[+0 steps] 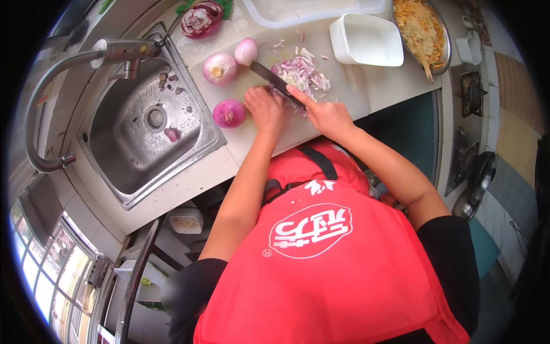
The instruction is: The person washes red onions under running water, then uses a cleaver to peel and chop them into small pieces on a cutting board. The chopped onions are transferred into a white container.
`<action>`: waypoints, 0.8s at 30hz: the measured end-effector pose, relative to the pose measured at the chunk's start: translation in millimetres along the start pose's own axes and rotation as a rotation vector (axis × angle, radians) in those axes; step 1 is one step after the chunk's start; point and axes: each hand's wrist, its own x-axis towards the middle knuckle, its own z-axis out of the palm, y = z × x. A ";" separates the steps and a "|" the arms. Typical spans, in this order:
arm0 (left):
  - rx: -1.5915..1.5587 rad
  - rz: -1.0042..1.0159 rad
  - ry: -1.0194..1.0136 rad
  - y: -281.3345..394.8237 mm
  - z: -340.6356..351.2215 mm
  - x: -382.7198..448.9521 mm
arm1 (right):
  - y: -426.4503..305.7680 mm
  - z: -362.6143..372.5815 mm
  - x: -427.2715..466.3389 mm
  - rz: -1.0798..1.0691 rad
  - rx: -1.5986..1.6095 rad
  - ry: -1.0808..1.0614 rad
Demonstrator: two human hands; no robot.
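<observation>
My right hand grips a kitchen knife, its forefinger laid along the dark blade. Beside the blade, my left hand has curled fingers pressed down on a piece of onion, mostly hidden beneath them. Chopped red onion lies on the far side of the knife on a white cutting board. Left of my hands are a whole peeled onion, another pale purple one and a smaller shallot-like onion near the knife's tip.
A steel sink with onion scraps and a faucet is at left. A white plastic container stands behind the board, near a metal bowl of shredded food with chopsticks. Cut red cabbage lies at the back; a gas stove is at right.
</observation>
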 end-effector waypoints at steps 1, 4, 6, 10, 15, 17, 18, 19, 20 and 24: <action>-0.032 0.012 0.033 -0.5 -0.8 -2.2 | 7.4 0.4 -0.1 -0.034 0.028 0.036; -0.049 -0.005 0.087 -2.4 -1.4 -11.7 | 11.5 -9.1 -4.9 -0.126 0.006 0.013; 0.025 -0.067 0.072 0.0 3.8 -12.0 | 10.8 -10.2 -4.2 -0.156 -0.043 -0.025; 0.024 -0.118 0.105 2.0 2.5 -17.2 | 26.2 -0.9 2.2 -0.239 -0.045 0.007; 0.062 -0.155 0.113 7.7 0.2 -24.3 | 14.5 -18.9 0.9 -0.259 -0.196 -0.112; 0.054 -0.187 0.107 9.9 0.1 -28.1 | 20.7 -8.8 7.7 -0.259 -0.225 -0.073; 0.054 -0.201 0.107 9.1 -0.4 -27.9 | 26.3 -4.9 12.3 -0.317 -0.052 0.021; 0.040 -0.210 0.128 9.6 -0.6 -28.8 | 32.5 -5.6 10.9 -0.360 -0.043 0.032; 0.025 -0.218 0.148 10.6 -0.9 -30.3 | 37.5 -7.2 8.1 -0.403 -0.034 0.043; 0.075 -0.201 0.155 11.5 -0.8 -34.1 | 15.6 -18.4 7.8 -0.298 -0.245 -0.162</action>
